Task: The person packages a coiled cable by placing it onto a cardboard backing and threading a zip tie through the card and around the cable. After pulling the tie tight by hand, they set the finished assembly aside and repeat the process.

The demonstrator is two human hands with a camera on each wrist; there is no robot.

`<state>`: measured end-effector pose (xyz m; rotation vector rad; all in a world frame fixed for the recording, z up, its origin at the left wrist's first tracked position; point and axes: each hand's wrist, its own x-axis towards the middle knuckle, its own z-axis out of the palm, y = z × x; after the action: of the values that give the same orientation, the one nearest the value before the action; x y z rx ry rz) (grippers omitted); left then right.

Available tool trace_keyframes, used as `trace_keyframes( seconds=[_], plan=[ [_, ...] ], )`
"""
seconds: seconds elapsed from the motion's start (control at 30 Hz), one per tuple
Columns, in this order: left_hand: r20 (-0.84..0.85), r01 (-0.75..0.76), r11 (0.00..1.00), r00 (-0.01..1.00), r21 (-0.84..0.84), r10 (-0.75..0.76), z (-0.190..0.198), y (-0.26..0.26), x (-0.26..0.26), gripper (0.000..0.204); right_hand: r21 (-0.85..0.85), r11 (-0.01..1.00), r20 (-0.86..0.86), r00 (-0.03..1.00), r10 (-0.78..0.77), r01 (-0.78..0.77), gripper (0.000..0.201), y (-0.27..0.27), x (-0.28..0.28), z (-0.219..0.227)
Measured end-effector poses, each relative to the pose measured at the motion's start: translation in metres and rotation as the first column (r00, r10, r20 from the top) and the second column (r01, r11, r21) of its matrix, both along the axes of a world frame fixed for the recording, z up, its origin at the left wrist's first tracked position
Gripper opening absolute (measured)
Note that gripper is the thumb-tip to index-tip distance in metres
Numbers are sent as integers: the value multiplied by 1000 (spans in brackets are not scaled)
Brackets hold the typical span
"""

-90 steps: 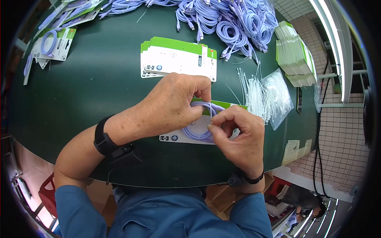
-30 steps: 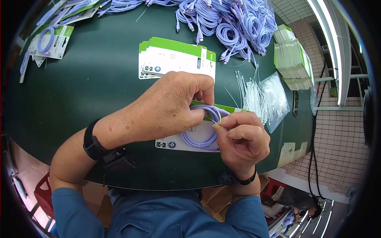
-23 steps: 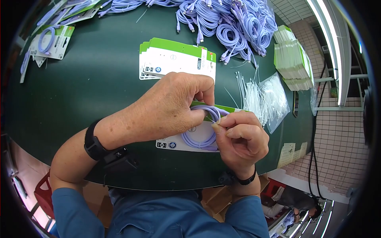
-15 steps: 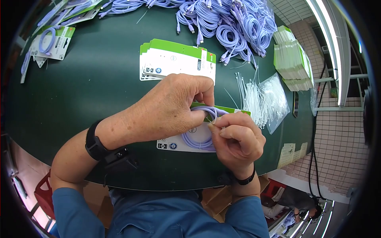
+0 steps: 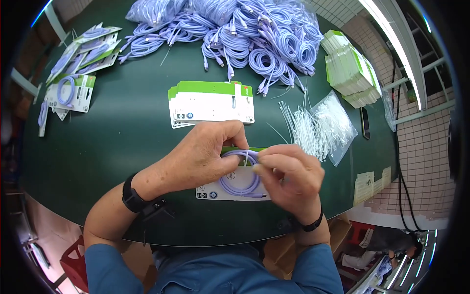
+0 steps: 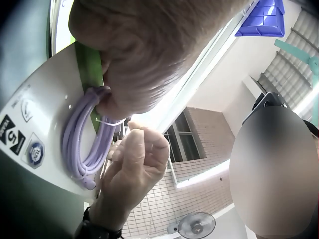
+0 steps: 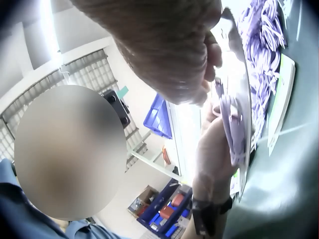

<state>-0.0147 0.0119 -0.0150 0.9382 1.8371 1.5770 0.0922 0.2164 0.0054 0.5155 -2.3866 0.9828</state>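
A coiled lilac cable (image 5: pixel 225 184) lies on a white and green card (image 5: pixel 208 186) near the table's front. My left hand (image 5: pixel 203 152) grips the card's top edge and the coil between thumb and curled fingers. A white tie (image 6: pixel 110 123) loops round the coil's upper part in the left wrist view. My right hand (image 5: pixel 293 179) is at the coil's right side, thumb and forefinger close together by the tie; in the left wrist view this hand (image 6: pixel 137 162) has its fingertips at the tie's end. A second tie holds the coil's lower side.
Behind the hands lies a stack of cards (image 5: pixel 210 105). Lilac cables (image 5: pixel 264 39) are heaped at the back. White ties (image 5: pixel 313 130) lie beside a plastic bag (image 5: pixel 342 132) at right, with stacked cards (image 5: pixel 352 71) beyond. Carded cables (image 5: pixel 68 93) lie at left.
The head view has shifted, so the table things appear displaced. The right thumb and forefinger, pinching by the tie at the coil before, now stand slightly apart at the coil's right side.
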Motion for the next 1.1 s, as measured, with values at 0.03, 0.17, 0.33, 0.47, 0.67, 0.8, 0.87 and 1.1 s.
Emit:
trace_keyframes(
  seconds=[0.03, 0.17, 0.33, 0.47, 0.67, 0.8, 0.87, 1.1],
  plan=[
    [3, -18, 1000, 1000, 17, 18, 3, -1, 0, 11, -8, 1000, -12, 1000, -10, 10, 17, 7, -1, 0],
    [1, -44, 998, 999, 37, 44, 11, -5, 1, 13, -385, 890, 21, 967, -254, 242, 11, 46, -14, -6],
    [-16, -14, 1000, 1000, 28, 14, 18, -7, 2, 18, -564, 777, 530, 844, 81, 280, 13, 48, -27, -29],
    [-22, -38, 997, 999, 67, 40, 19, -6, 6, 14, -556, 818, 361, 843, 400, -149, 25, 24, -30, -43],
    [-114, -33, 991, 992, 128, 48, 16, -7, 5, 15, -274, 868, 242, 844, 478, -414, 37, 31, -31, -50],
    [-288, 3, 1000, 957, 28, 6, 20, -10, 4, 22, -191, 882, 261, 844, 468, -430, 38, 32, -29, -45],
    [-376, 28, 999, 926, 47, -8, 15, -9, 3, 23, -215, 876, 246, 844, 477, -432, 36, 30, -31, -43],
    [-669, 136, 991, 736, -4, -104, 15, -6, 13, 27, -393, 821, 359, 752, 552, -415, 21, 34, -31, -35]
  ],
)
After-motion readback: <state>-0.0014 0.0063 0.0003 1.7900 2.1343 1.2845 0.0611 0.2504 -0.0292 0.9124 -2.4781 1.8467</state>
